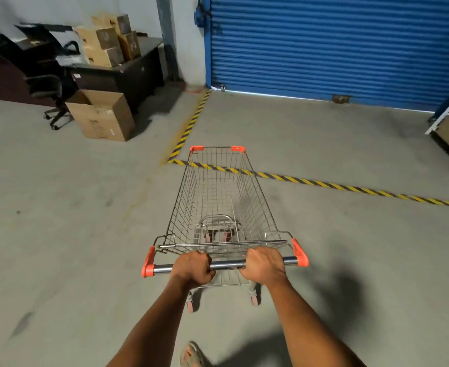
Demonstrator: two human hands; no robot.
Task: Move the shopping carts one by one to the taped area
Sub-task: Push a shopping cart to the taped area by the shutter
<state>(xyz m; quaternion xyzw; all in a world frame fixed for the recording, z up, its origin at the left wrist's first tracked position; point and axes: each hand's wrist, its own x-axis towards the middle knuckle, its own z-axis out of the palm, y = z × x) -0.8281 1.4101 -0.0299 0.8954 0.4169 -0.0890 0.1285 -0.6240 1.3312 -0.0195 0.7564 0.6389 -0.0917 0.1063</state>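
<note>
Arms are reaching forward, left hand [193,268] and right hand [263,264] gripping the handle [227,265] of the cart [218,197] extending ahead.

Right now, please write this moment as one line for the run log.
left hand: grips handle bar | right hand: grips handle bar | shopping cart: empty, front over tape line | taped area: no carts seen

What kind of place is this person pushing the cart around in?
Probably a warehouse or a shop's back storage area: a blue roll-up shutter door, bare concrete floor marked with yellow-and-black hazard tape, and cardboard boxes stacked beside an old desk.
</note>
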